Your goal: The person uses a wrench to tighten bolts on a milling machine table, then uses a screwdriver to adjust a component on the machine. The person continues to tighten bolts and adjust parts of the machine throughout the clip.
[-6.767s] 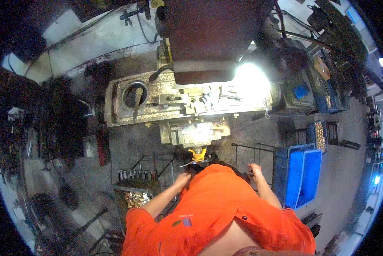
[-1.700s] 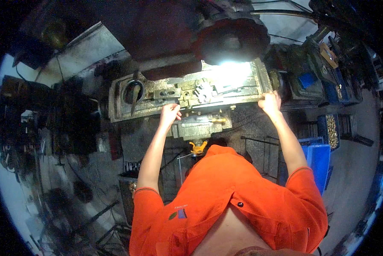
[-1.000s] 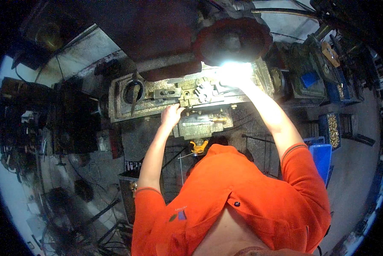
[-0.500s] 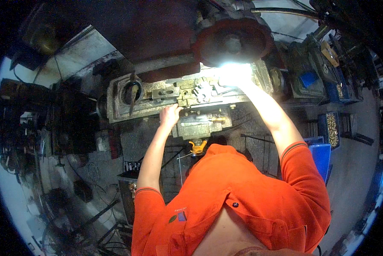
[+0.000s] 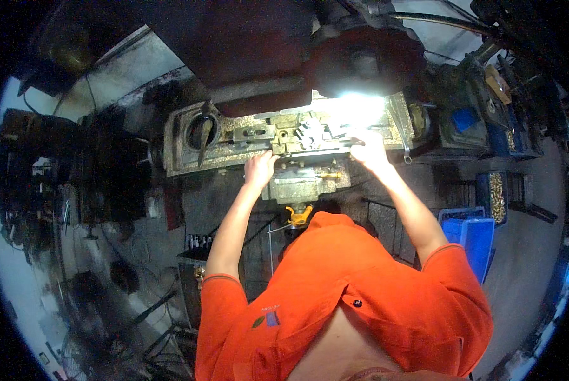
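While both arms stretch forward, the left hand (image 5: 259, 169) rests with curled fingers on the front edge of the machine table (image 5: 189, 162), just beside the clamp (image 5: 310, 130). The right hand (image 5: 368, 147) lies at the same edge under the bright lamp glare (image 5: 360, 105); whether it grips anything I cannot tell. Blue crates (image 5: 471, 238) stand on the floor to the right, well apart.

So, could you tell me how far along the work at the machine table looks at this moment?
Done: both hands are up at the machine table. In hand: the left hand rests on its front edge, and the right hand reaches into the brightly lit spot beside the clamp fixture; the glare hides whether it grips anything. Left: nothing shows a finished part, so the fixture work seems open.
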The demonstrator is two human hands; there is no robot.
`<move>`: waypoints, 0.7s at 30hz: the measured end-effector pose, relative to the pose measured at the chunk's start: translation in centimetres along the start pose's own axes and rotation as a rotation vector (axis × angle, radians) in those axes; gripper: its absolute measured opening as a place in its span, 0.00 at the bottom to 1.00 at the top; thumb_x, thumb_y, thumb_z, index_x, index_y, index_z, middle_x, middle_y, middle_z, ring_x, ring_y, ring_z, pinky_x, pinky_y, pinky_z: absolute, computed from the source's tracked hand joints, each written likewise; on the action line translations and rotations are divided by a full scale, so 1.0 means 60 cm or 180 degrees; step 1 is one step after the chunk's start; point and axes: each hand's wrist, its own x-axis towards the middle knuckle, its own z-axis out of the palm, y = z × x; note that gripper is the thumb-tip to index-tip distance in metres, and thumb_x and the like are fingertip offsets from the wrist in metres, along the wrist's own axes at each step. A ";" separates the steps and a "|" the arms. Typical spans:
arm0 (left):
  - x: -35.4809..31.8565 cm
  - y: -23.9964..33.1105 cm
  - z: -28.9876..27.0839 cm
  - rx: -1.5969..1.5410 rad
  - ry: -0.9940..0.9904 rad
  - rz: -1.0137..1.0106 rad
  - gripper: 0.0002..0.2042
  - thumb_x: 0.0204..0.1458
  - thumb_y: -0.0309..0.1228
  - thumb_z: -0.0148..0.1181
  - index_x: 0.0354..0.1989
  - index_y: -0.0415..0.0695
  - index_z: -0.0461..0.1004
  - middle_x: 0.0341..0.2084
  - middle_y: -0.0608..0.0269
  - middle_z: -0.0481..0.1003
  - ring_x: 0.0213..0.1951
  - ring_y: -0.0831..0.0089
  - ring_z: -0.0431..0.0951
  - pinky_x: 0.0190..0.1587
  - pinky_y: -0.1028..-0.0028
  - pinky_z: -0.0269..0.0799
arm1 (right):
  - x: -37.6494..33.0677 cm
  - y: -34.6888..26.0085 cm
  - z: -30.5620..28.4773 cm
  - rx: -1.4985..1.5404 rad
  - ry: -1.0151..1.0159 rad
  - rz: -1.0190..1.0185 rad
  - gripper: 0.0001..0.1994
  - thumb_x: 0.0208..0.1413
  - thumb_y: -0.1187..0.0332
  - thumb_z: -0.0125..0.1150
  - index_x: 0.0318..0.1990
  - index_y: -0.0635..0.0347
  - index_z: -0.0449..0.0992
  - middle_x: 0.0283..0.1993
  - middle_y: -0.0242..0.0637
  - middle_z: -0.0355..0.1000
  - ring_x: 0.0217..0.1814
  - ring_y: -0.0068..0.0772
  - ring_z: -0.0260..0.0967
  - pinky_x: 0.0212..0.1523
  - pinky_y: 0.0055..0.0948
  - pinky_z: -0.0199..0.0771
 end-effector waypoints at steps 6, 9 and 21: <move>0.007 -0.006 0.001 -0.0168 -0.0240 -0.0070 0.12 0.48 0.40 0.52 0.28 0.43 0.72 0.19 0.50 0.72 0.25 0.53 0.73 0.27 0.61 0.68 | -0.050 0.056 0.040 -0.1120 -0.0239 -0.0727 0.23 0.27 0.66 0.53 0.40 0.52 0.76 0.53 0.44 0.64 0.52 0.45 0.61 0.53 0.35 0.61; 0.004 -0.025 0.011 -0.0391 -0.0113 -0.0059 0.13 0.49 0.40 0.53 0.34 0.43 0.74 0.17 0.52 0.72 0.20 0.60 0.73 0.25 0.66 0.68 | -0.040 0.064 0.048 -0.1180 -0.0278 -0.0908 0.24 0.27 0.66 0.53 0.41 0.53 0.75 0.52 0.45 0.64 0.53 0.45 0.60 0.53 0.35 0.60; 0.019 -0.047 0.024 -0.1958 -0.1080 -0.0927 0.15 0.50 0.27 0.52 0.44 0.30 0.68 0.16 0.60 0.71 0.12 0.79 0.67 0.16 0.76 0.64 | -0.022 0.062 0.039 -0.1282 -0.0451 -0.1003 0.23 0.25 0.68 0.54 0.37 0.59 0.76 0.46 0.46 0.68 0.50 0.44 0.62 0.51 0.35 0.62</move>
